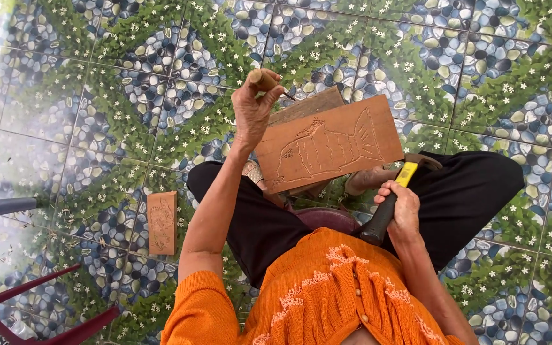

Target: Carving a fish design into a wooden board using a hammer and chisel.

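A brown wooden board [333, 144] with a carved fish outline rests tilted on my knees, over a second plank [305, 105] behind it. My left hand [253, 108] is raised above the board's left end, shut on a chisel [264, 80] with a wooden handle and a thin metal tip. My right hand [400, 207] sits by my right thigh, shut on the black grip of a hammer [388, 204] with a yellow band near its head.
A small carved wooden piece [162, 222] lies on the pebble-and-leaf patterned tile floor [416, 57] to the left. A dark red chair frame [39, 313] stands at the lower left, a grey bar [1, 206] above it.
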